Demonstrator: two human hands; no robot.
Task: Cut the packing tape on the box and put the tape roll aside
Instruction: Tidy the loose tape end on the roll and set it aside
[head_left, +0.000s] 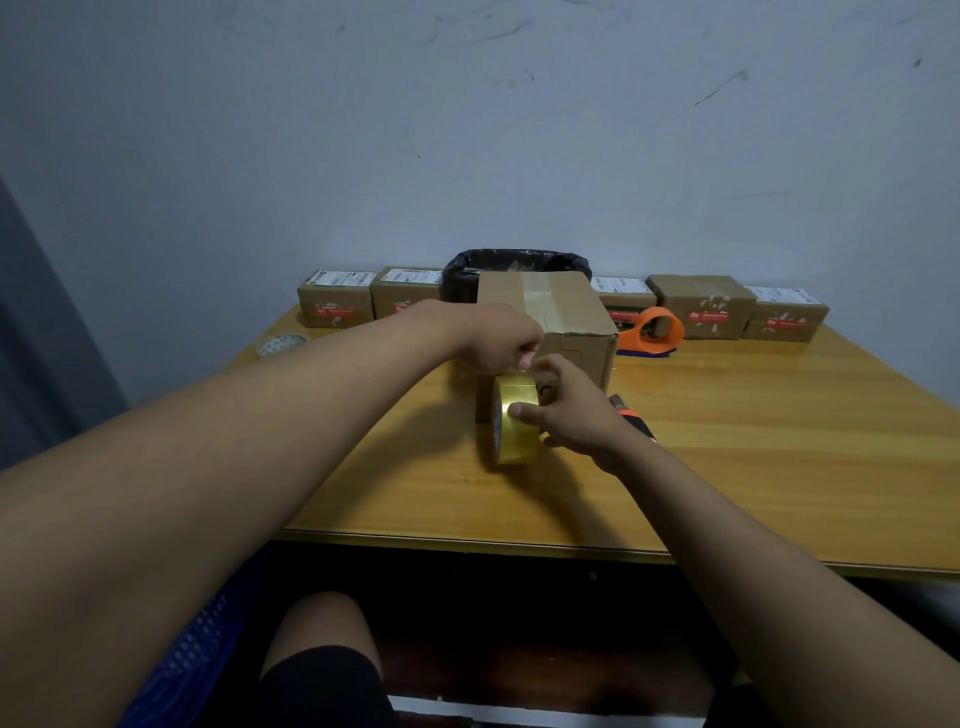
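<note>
The tape roll (511, 420) stands on its edge on the wooden table (779, 467), just before the front face of the box (550, 317). The right hand (574, 415) holds the roll from its right side. The left hand (501, 338) is closed just above the roll, perhaps pinching the loose tape end; this part is too blurred to be sure. To the right of the hands and along the near edge the table is free. An orange tape dispenser (652, 332) lies behind, right of the box, and small parcels (701, 306) line the grey wall (467, 130).
</note>
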